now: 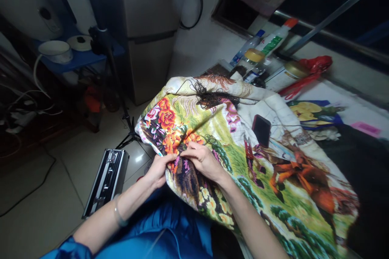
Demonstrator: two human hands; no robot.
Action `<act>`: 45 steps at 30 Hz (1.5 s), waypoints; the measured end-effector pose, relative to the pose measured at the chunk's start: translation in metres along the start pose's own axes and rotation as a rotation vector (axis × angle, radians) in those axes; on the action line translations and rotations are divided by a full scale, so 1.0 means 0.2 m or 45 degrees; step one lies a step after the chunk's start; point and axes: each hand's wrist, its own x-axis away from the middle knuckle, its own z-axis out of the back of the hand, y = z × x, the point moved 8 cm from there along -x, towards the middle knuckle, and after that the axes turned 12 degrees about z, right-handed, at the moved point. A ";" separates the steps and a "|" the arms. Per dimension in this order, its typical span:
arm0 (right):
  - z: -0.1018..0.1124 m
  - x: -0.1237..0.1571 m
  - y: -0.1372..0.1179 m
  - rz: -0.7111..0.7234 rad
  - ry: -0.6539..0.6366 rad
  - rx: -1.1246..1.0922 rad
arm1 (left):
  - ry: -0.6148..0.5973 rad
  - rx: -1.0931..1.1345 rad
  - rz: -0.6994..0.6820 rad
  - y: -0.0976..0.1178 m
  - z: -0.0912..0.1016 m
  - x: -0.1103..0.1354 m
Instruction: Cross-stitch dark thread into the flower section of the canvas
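A large cross-stitch cloth point(209, 129) with flowers, greenery and an orange-brown horse spreads across my lap and the table. My left hand point(159, 168) grips its near left edge, thumb on top and fingers hidden underneath. Close beside that thumb, my right hand point(200, 158) is pinched over the dark stitched area below the orange flowers; what lies between its fingertips is too small to make out. A tangle of dark thread point(212, 96) rests on the far part of the cloth. Red thread snips point(248, 148) and a dark phone point(261, 130) lie on it to the right.
Bottles, jars point(254, 57) and a red plastic bag point(316, 66) crowd the table's back by the wall. On the floor at left are a black-and-silver case point(106, 182) and a tripod point(127, 127). A blue stool point(88, 60) holds a white pot point(56, 52).
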 end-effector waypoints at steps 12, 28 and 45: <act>0.00 -0.01 0.01 -0.015 -0.005 -0.010 | 0.079 0.025 -0.062 -0.01 0.03 -0.02; -0.01 -0.01 0.00 -0.010 0.029 -0.001 | 0.019 0.016 -0.025 -0.01 0.01 -0.02; 0.01 -0.02 0.03 -0.238 -0.085 -0.113 | -0.078 -0.050 -0.085 0.02 -0.01 0.02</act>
